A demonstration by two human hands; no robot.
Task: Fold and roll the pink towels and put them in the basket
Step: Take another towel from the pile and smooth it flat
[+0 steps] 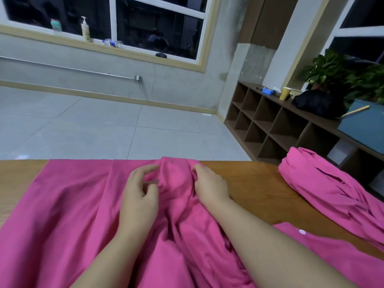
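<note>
A pink towel [68, 204] is spread unfolded on the table [249, 183], its bunched far edge pinched by the right hand [209, 186], the left hand [141, 196] loosely curled holding nothing; no basket is seen, so nearly everything is judged left.

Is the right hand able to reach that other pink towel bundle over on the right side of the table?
Probably yes. Only bare table lies between the right hand and the bundled pink towel, with nothing in the way.
</note>
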